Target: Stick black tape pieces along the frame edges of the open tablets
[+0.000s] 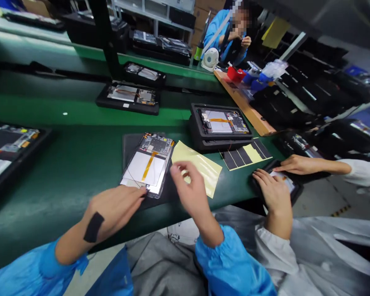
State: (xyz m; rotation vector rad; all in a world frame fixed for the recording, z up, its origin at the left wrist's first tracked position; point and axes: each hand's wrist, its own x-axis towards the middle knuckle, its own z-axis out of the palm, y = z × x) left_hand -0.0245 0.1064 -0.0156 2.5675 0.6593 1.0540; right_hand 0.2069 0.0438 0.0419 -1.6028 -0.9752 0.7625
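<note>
Our open-backed tablet [158, 144], with a white rectangular panel [136, 165] and an orange ribbon strip [149, 165], lies on a dark grey mat [128, 144] on the dark green tabletop [80, 172]. Our left hand [113, 209] rests at its lower edge, fingers close together; we cannot tell whether they grip anything. Our right hand [191, 189] hangs by the glossy pale-yellow sheet [208, 166] beside the tablet, fingers curled towards the thumb; we cannot tell whether they meet. Beyond, a black foam tray [202, 142] bears another opened tablet [225, 121]. At right, a co-worker's hands [275, 193] touch a black-framed device [288, 183].
</note>
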